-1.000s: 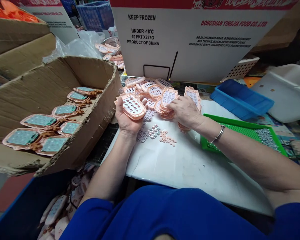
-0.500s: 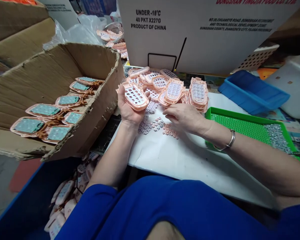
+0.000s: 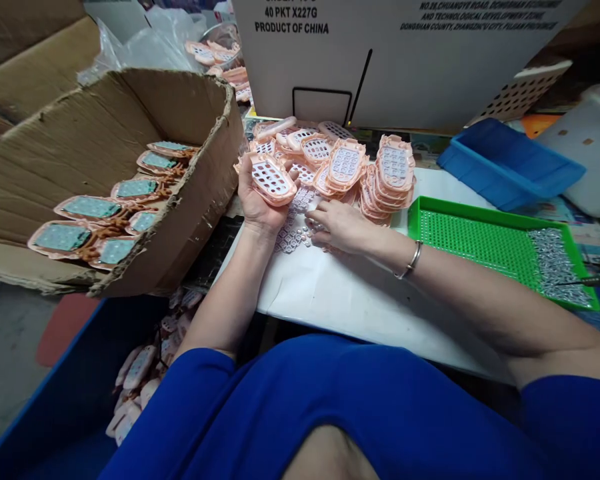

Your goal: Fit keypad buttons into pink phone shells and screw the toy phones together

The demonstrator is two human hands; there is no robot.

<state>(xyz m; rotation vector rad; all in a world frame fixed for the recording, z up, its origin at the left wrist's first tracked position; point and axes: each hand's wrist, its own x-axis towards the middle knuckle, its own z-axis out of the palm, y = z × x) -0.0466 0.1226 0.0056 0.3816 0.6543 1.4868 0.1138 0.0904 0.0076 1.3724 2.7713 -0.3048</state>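
Observation:
In my left hand (image 3: 261,210) lies a pink plastic casing (image 3: 271,179) with rows of dark openings in a white panel, tilted toward me. My right hand (image 3: 343,225) is over the small loose parts on the white tabletop (image 3: 325,287), its fingers bent and drawn together; whether a small piece is between the fingertips is too small to tell. Pale keypad pieces (image 3: 291,239) lie beside those fingers. Behind the hands is a heap of similar pink casings (image 3: 316,148), and a neat stack of casings (image 3: 395,167) with keypads fitted stands to the right.
A cardboard box (image 3: 200,167) at left holds several pink casings with green boards (image 3: 93,207). A green tray (image 3: 480,247) with small metal screws (image 3: 560,263) lies at right, near a blue bin (image 3: 515,167). A white carton (image 3: 405,67) stands behind. More pink units (image 3: 140,367) fill a blue container below left.
My right hand has moved left across the small parts, closer to my left hand. My left hand still holds the pink casing. The whole view has tipped slightly downward.

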